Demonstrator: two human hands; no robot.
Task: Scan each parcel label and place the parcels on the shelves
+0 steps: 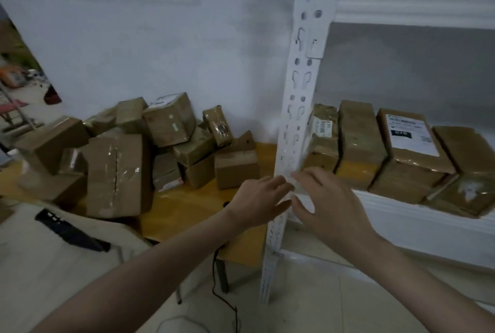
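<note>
As both arms reach forward, left hand [258,200] and right hand [328,205] splayed, each grip wide, holding nothing, before shelf post [300,107]

Brown cardboard parcels [171,123] under glossy tape, white painted metal shelf [302,97], yellow wooden table [187,206]

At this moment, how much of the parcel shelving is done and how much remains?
Done: a row of parcels already sits on the shelf. In hand: nothing; the left hand and right hand are both open by the shelf post. Left: a large pile of parcels still waits on the table.
</note>
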